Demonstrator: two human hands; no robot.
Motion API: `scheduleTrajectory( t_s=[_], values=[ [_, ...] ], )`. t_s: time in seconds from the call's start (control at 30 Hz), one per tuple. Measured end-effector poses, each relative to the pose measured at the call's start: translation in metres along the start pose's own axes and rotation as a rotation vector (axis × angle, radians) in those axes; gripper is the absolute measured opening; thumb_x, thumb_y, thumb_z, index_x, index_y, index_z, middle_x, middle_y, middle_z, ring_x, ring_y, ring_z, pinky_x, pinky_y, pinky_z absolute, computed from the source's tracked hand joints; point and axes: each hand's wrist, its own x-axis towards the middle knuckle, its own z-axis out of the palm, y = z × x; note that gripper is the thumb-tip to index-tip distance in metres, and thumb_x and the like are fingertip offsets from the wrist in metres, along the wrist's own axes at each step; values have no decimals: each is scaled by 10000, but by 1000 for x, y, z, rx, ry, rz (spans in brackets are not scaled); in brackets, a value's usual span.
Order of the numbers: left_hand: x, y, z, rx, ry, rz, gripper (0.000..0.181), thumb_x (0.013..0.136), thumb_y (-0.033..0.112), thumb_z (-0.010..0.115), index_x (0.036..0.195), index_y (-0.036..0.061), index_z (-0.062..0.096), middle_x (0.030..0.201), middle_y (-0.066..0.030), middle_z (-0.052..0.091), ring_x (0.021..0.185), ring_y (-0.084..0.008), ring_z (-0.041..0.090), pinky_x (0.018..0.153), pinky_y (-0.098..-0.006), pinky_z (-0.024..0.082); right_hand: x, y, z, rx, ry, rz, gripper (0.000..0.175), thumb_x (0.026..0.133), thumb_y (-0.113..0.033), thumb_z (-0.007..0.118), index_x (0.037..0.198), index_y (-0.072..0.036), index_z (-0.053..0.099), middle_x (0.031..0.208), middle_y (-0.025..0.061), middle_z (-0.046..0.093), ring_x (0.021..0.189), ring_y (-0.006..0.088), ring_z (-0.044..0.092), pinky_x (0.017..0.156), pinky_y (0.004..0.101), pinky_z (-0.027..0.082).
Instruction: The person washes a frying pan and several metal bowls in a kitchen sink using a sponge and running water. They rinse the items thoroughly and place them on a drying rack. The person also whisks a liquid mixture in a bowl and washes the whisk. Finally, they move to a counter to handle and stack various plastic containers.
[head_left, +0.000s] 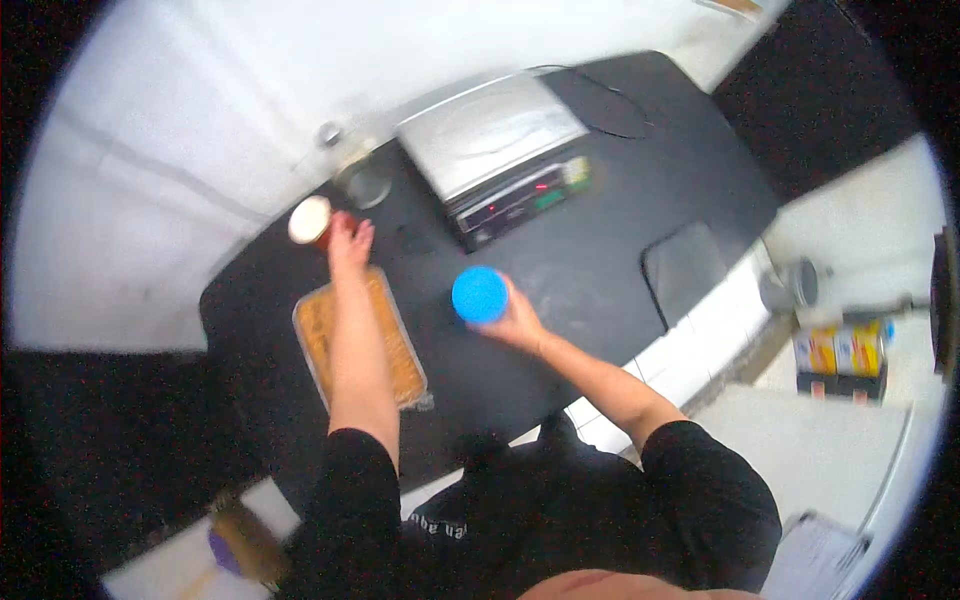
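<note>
My right hand is closed round a container with a round blue lid, over the middle of the dark table. At the upper left, my left hand reaches to a reddish container with a cream lid; its fingers look spread beside it, and blur hides whether they grip it. Under my left forearm lies a clear tray of orange-brown food. A digital scale with a steel platform and lit red digits stands beyond my hands. A round clear container sits left of the scale.
A black cable runs behind the scale. On the table's right part lies a dark-edged flat object. The table meets a white wall at the back. Yellow packages stand at the far right, above a clipboard with paper.
</note>
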Motion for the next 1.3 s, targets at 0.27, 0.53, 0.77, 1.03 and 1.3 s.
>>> scheduleTrajectory(
  t_s=[0.27,0.53,0.77,1.03,1.3],
  values=[
    [15,17,-45,1269,-131,829,391,745,43,668,1079,6,467,995,-112,556,941,-210,517,833,-328,433,-167,18,-133,69,196,117,908,585,-337,823,1305,-78,334,1198,158,528,1138,284,499,960,400,395],
    [-222,42,74,604,46,195,238,883,394,521,852,162,479,834,23,487,828,-149,432,666,-250,399,-290,28,-297,44,523,211,895,582,-360,815,1282,-46,355,1160,159,545,1081,281,537,931,376,412],
    [-347,-143,237,762,-185,-63,285,893,425,497,714,209,448,652,68,447,539,-87,380,470,-226,295,-362,66,-445,-2,694,180,882,574,-318,830,1280,-55,370,1176,148,530,1105,278,517,941,386,405],
    [-409,-398,487,739,-840,-495,293,925,353,449,703,161,454,638,54,424,544,-87,450,525,-217,368,-400,122,-619,-72,966,254,858,554,-326,843,1235,-29,414,1129,158,566,1044,251,559,908,370,435],
    [-462,-622,703,1040,-1372,-507,345,927,340,414,654,132,453,604,-4,495,517,-114,469,528,-264,407,-435,210,-791,65,1266,320,828,561,-252,850,1228,-34,411,1131,132,562,1044,235,550,906,370,430]
  ],
)
